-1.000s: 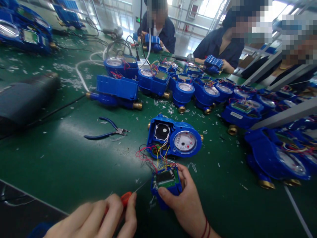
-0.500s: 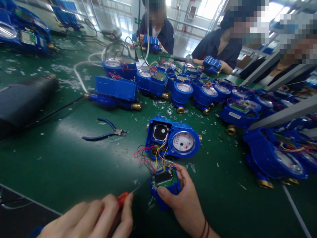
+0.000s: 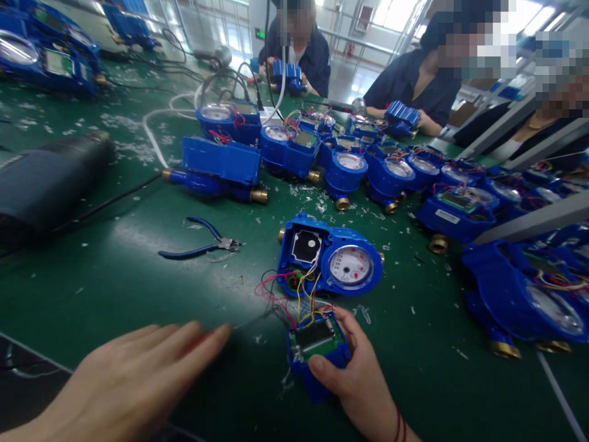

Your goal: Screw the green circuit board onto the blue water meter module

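My right grip (image 3: 365,374) holds the blue display module (image 3: 315,336), wires (image 3: 300,294) running to the uncovered meter (image 3: 324,258) just beyond on the counter (image 3: 151,294). My left grip (image 3: 138,368), blurred, holds a red-handled tool (image 3: 196,345). Cutters (image 3: 224,244) lie left of meter.

Complete wording could not be read on any item inspected: on the open blue meter (image 3: 324,252) at the centre, the white dial (image 3: 353,263) bears a line of small windowed counter figures, black print and red marks, all too small to transcribe. A white label (image 3: 447,216) with dark printing is fixed to the side of a blue meter (image 3: 460,229) at right, its characters illegible at this size. On the far wall, a small green sign (image 3: 261,34) displays a pale pictogram, its details indistinct.
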